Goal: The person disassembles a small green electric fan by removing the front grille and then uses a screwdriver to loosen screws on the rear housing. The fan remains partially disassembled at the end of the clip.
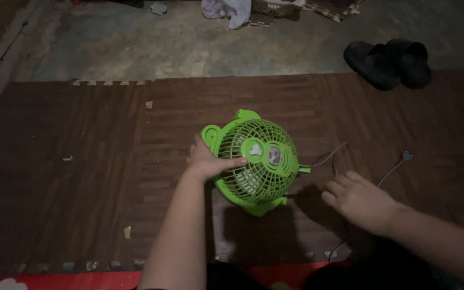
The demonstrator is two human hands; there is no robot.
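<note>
A small bright green fan (256,161) with a round grille and ear-shaped bumps lies on a dark brown wood-pattern foam mat (81,172). My left hand (206,159) grips the fan's left rim, thumb across the grille. Spread flat and palm down, my right hand (358,200) hovers over the mat to the right of the fan and holds nothing. A thin grey cord (328,157) runs from the fan's right side to a plug (405,157) on the mat.
A pair of dark slippers (390,62) sits at the mat's far right edge on a bare concrete floor (189,43). White cloth (226,11) and a basket lie at the top. Small scraps dot the mat; a red mat (81,280) borders the near edge.
</note>
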